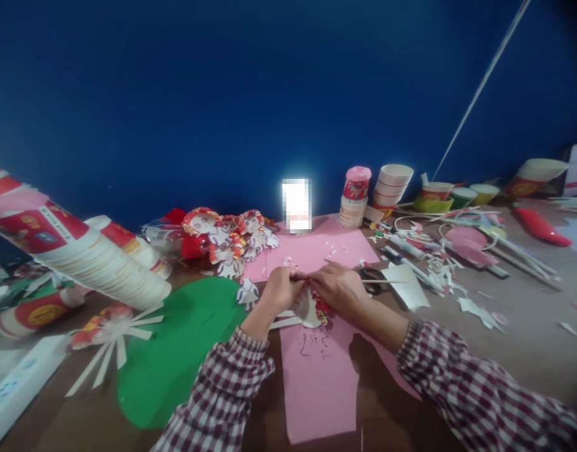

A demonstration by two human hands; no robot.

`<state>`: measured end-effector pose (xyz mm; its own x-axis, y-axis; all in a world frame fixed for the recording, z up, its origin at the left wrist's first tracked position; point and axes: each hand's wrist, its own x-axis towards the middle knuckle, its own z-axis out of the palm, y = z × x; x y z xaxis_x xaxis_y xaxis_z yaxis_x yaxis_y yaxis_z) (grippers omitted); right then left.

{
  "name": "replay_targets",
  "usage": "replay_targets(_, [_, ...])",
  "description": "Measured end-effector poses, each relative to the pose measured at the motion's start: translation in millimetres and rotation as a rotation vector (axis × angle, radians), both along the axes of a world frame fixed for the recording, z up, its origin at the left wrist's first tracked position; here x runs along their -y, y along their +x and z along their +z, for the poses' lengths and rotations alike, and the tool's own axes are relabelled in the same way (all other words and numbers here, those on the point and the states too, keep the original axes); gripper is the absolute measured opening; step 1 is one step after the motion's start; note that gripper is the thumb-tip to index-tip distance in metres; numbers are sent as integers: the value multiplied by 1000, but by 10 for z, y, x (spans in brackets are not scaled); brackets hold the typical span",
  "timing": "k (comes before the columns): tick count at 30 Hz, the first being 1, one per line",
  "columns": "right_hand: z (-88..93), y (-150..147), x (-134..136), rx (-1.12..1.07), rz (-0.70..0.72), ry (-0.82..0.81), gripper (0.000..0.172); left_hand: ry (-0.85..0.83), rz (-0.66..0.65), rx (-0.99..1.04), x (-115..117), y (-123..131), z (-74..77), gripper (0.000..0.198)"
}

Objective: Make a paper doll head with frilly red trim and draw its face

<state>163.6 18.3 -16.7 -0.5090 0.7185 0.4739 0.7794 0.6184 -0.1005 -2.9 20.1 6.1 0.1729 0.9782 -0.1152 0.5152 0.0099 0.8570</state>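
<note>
My left hand (pixel 279 294) and my right hand (pixel 339 290) meet fingertip to fingertip in the middle of the head view. Both pinch the upper edge of a cut paper cup (pixel 309 312). Its round white part shows below the fingers, with red and yellow folded bits on the right side. White strips stick out to the left, by my left wrist. Underneath lies pink paper (pixel 321 402) with dark pen marks. My fingers hide the exact spot that they grip. Close to my right hand are black-handled scissors (pixel 373 280).
Stacked paper cups (pixel 113 270) lean at the left, beside a green sheet (pixel 175 358) and another fanned cut cup (pixel 112 333). Paper figure cutouts (pixel 229 238) are heaped at the back. Cup stacks (pixel 392 188), markers (pixel 408 248), paper scraps (pixel 446 276) and a red tube (pixel 542 227) occupy the right.
</note>
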Motion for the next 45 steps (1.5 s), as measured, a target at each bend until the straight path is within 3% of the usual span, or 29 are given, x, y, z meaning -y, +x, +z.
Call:
replay_targets(8, [-27,-7,-10,-99,-44,-54,15,58,11,1,2,7,-19,21])
replay_targets(15, [-23,3,-24,-123,2,-92,13,47,-2,-12,-10,-3,-67,26])
replay_targets(19, [-19,8,-42,-159,47,-78,14,33,-69,54,-14,-21,-58,33])
replay_targets(24, [-20,9,-44,-165,52,-53,11,91,-176,55,-38,-75,-62,25])
replay_targets(27, [-21,10,-40,-149,62,-32,11,69,-209,29,-48,-102,-82,34])
replay_targets(34, [-5,6,-28,-75,59,28,14,120,-126,-161,-21,-80,-25,38])
replay_targets(45, [7,11,-16,-103,16,-127,17,81,-91,-28,-21,-55,-48,24])
